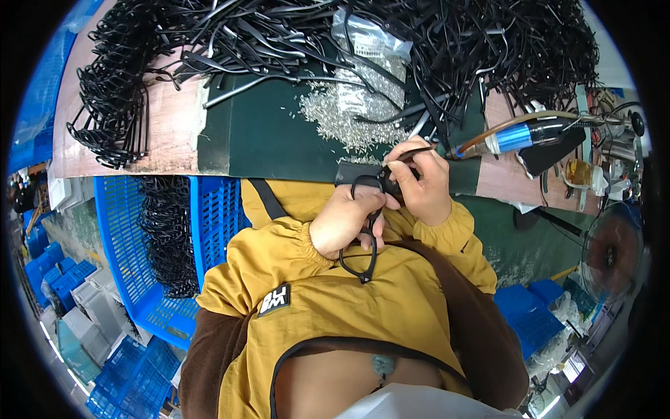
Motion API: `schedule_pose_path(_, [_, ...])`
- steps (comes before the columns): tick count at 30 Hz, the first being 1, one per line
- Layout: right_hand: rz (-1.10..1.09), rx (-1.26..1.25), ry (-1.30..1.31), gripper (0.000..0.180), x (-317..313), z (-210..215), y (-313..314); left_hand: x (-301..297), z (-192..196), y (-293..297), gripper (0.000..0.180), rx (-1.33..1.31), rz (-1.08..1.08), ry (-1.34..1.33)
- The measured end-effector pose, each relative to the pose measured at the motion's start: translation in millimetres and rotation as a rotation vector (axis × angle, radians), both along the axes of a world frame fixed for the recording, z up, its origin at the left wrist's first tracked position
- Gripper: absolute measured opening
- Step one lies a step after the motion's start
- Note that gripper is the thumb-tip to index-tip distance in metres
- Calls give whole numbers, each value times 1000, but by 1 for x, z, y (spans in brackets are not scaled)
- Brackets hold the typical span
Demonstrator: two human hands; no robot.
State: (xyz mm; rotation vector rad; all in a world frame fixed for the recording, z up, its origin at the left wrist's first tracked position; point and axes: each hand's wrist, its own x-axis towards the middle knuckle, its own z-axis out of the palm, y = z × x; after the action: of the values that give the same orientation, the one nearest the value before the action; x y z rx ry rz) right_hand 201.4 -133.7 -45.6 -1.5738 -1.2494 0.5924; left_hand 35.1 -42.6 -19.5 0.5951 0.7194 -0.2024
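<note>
Two hands meet at the near edge of the bench, and I read the scene from the left. Far left, a stack of black plastic spectacle frames sits on the brown wooden bench top, with a blue slatted plastic crate below holding more black pieces — likely a bin kept within easy reach. At centre lies a heap of tiny silver metal screws on the dark green mat, close above the hands. My left hand is curled shut around one black spectacle frame, which hangs down over the yellow jacket, its upper part braced at the bench edge, apparently for steadiness. My right hand pinches a thin dark tool against the frame's top. Right of that, a blue-bodied powered driver rests on the bench.
</note>
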Motion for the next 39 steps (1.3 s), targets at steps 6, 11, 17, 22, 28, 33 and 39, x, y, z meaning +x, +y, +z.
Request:
schedule_pose_path(6, [151,4,127,23,-4,39,20,-15,11,16,27,-76,55,-36])
schedule_pose_path(11, [305,246,-471,33,-22,66,124,-39,3,35,27,284,591,-81])
schedule_pose_path(17, [327,42,-1132,12,-53,43,228,-53,-7,48,25,255,747,-131])
schedule_pose_path(22, [222,106,-525,17,-30,74,158,-61,-3,59,25,215,733,-125])
schedule_pose_path(28, [123,43,308,28,-4,69,19,-39,5,56,27,185,807,-149])
schedule_pose_path(33, [-51,98,149,15,14,65,-38,-10,-2,30,24,558,784,-182])
schedule_pose_path(39, [-170,-139,170,6,-2,28,-15,-14,-27,2,32,989,640,-495])
